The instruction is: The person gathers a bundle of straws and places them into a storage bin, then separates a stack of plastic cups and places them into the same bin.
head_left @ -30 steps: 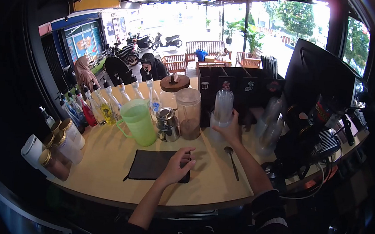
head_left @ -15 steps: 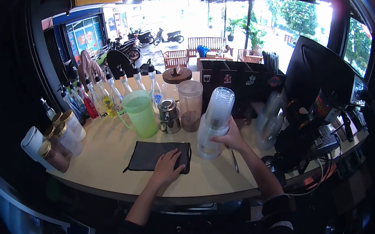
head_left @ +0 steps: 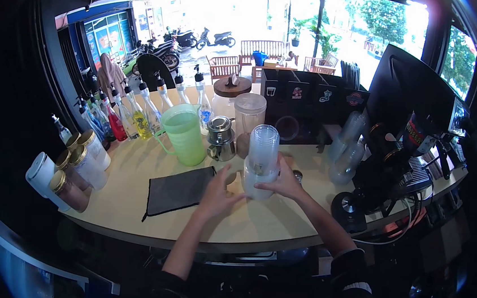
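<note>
A stack of clear plastic cups (head_left: 265, 145) stands upright in front of me, a wider clear cup shape around its lower part. My right hand (head_left: 284, 181) is wrapped round the lower right side of the stack. On the other side, my left hand (head_left: 218, 197) has its fingers apart, thumb and fingertips close to the cups' base. A dark grey cloth (head_left: 175, 193) lies flat on the counter just left of that hand. Behind the cups are a steel drip coffee filter (head_left: 220, 140) and a tall clear blender-like jar (head_left: 249, 111).
A green pitcher (head_left: 185, 137) stands behind the cloth. Pump bottles of syrup (head_left: 138, 122) line the back left, lidded jars (head_left: 85, 165) the left edge. More clear cups (head_left: 347, 150) and a black machine (head_left: 394, 157) are at right. A black compartment box (head_left: 311, 98) stands behind.
My left hand has lifted off the cloth and come up beside the cups. The cloth has slid left and turned. The cup stack, in my right hand, has moved slightly left and nearer.
</note>
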Tool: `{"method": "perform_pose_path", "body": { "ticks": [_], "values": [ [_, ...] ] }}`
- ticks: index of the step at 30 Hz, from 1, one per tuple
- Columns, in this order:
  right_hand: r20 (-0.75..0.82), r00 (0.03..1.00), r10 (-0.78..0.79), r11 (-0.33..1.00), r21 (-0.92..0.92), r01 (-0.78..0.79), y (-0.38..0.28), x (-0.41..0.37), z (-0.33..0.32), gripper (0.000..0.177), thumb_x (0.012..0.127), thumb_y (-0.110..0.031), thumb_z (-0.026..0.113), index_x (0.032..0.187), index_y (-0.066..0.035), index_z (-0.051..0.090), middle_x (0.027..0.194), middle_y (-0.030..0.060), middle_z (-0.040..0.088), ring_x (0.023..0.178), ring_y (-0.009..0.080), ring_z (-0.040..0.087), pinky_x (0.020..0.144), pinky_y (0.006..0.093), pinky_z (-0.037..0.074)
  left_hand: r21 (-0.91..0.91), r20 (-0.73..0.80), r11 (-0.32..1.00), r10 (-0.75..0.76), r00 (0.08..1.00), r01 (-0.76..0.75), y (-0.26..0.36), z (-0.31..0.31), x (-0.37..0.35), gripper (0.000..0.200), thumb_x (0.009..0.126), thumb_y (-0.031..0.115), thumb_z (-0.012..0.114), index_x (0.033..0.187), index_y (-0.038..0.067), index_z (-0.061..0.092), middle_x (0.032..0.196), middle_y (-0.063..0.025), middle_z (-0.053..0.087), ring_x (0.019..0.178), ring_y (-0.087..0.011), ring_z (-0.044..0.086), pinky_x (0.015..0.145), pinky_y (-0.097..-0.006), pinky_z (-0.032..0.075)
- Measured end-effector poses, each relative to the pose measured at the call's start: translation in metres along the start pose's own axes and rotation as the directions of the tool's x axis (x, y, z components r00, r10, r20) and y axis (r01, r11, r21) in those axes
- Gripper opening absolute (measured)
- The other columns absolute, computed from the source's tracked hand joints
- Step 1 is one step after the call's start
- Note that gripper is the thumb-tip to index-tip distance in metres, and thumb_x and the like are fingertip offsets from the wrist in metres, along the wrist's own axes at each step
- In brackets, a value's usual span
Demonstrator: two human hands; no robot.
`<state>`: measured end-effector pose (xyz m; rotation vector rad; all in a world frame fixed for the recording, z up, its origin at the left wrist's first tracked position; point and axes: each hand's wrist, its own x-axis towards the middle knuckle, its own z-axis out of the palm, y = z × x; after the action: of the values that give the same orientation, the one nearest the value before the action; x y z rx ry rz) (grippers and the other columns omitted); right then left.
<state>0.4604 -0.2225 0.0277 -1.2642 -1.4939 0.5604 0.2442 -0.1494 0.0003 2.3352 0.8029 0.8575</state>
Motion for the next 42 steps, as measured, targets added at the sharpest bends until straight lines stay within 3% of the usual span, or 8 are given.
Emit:
{"method": "perform_pose_path", "body": {
  "ticks": [3, 7, 13, 18, 30, 35, 39, 42],
  "values": [
    [0.005, 0.998, -0.062, 0.997, -0.038, 0.062, -0.001, 0.004, -0.004, 0.09, 0.053, -0.02, 0.084, 0.125, 0.0, 0.034, 0.12, 0.0156, 0.047, 0.113, 0.0258, 0.047, 0.096, 0.0369, 0.039, -0.195, -0.051, 0.978, 0.061, 0.997, -0.07, 0.014, 0.029, 0.019, 0.104, 0.06, 0.031, 0.081, 0.137, 0.001, 0.019, 0.134, -0.0213, 0.037, 0.125, -0.0316, 0.037, 0.104, -0.0396, 0.031],
    [0.018, 1.0, -0.003, 0.99, -0.143, 0.006, -0.012, 0.003, -0.007, 0.089, 0.05, -0.022, 0.083, 0.123, 0.0, 0.036, 0.116, 0.0167, 0.05, 0.111, 0.0267, 0.05, 0.094, 0.0367, 0.04, -0.381, -0.127, 0.92, 0.049, 0.991, -0.094, 0.027, 0.042, 0.038, 0.115, 0.051, 0.028, 0.085, 0.139, 0.003, 0.014, 0.134, -0.0227, 0.037, 0.124, -0.0313, 0.039, 0.102, -0.0393, 0.033],
    [-0.028, 0.999, 0.042, 0.983, -0.178, -0.047, -0.011, -0.001, -0.006, 0.091, 0.049, -0.025, 0.083, 0.123, 0.0, 0.036, 0.116, 0.0172, 0.051, 0.11, 0.0277, 0.051, 0.095, 0.0379, 0.04, -0.356, -0.106, 0.934, 0.002, 0.994, -0.039, 0.032, 0.041, 0.04, 0.12, 0.049, 0.025, 0.084, 0.138, -0.001, 0.008, 0.126, -0.0212, 0.047, 0.115, -0.0324, 0.05, 0.096, -0.04, 0.041],
    [-0.034, 0.999, 0.015, 0.998, -0.06, -0.017, -0.01, -0.001, -0.005, 0.092, 0.05, -0.025, 0.083, 0.124, 0.0, 0.035, 0.117, 0.0175, 0.05, 0.112, 0.0279, 0.05, 0.096, 0.0383, 0.04, -0.371, -0.088, 0.928, -0.008, 0.996, -0.025, 0.031, 0.04, 0.041, 0.12, 0.049, 0.024, 0.084, 0.139, 0.001, 0.007, 0.126, -0.0213, 0.046, 0.115, -0.032, 0.05, 0.096, -0.0398, 0.041],
    [0.002, 0.999, -0.048, 0.975, -0.215, 0.047, -0.009, 0.005, -0.006, 0.093, 0.048, -0.026, 0.082, 0.124, 0.001, 0.035, 0.114, 0.0191, 0.05, 0.109, 0.0298, 0.051, 0.093, 0.0392, 0.042, -0.423, -0.095, 0.906, -0.015, 0.995, -0.027, 0.029, 0.042, 0.04, 0.114, 0.05, 0.021, 0.082, 0.14, 0.007, 0.013, 0.126, -0.0199, 0.047, 0.118, -0.0311, 0.047, 0.099, -0.0399, 0.037],
    [-0.113, 0.987, -0.112, 0.983, -0.161, 0.093, -0.026, 0.007, -0.006, 0.09, 0.048, -0.027, 0.081, 0.121, 0.001, 0.036, 0.112, 0.0195, 0.052, 0.106, 0.0305, 0.054, 0.09, 0.0395, 0.044, -0.408, -0.099, 0.913, -0.012, 0.995, -0.03, 0.033, 0.038, 0.04, 0.116, 0.051, 0.025, 0.084, 0.139, 0.003, 0.012, 0.127, -0.021, 0.045, 0.116, -0.0318, 0.048, 0.098, -0.0403, 0.039],
    [-0.055, 0.996, -0.072, 0.987, -0.146, 0.064, -0.056, 0.022, -0.017, 0.088, 0.05, -0.025, 0.081, 0.122, 0.0, 0.037, 0.112, 0.0175, 0.053, 0.106, 0.0271, 0.054, 0.091, 0.0381, 0.043, -0.413, -0.075, 0.909, 0.017, 0.997, -0.047, 0.036, 0.037, 0.04, 0.118, 0.051, 0.025, 0.085, 0.14, 0.003, 0.011, 0.132, -0.0204, 0.04, 0.123, -0.0309, 0.04, 0.102, -0.0406, 0.034],
    [-0.08, 0.96, -0.267, 0.908, -0.356, 0.222, -0.082, 0.031, -0.023, 0.091, 0.05, -0.022, 0.08, 0.126, -0.003, 0.035, 0.115, 0.0168, 0.049, 0.11, 0.0293, 0.051, 0.093, 0.0383, 0.041, -0.435, 0.029, 0.899, 0.068, 0.997, -0.048, 0.039, 0.02, 0.04, 0.121, 0.052, 0.027, 0.085, 0.141, 0.004, 0.007, 0.138, -0.02, 0.031, 0.129, -0.0306, 0.031, 0.106, -0.0414, 0.028]
  ]
}}
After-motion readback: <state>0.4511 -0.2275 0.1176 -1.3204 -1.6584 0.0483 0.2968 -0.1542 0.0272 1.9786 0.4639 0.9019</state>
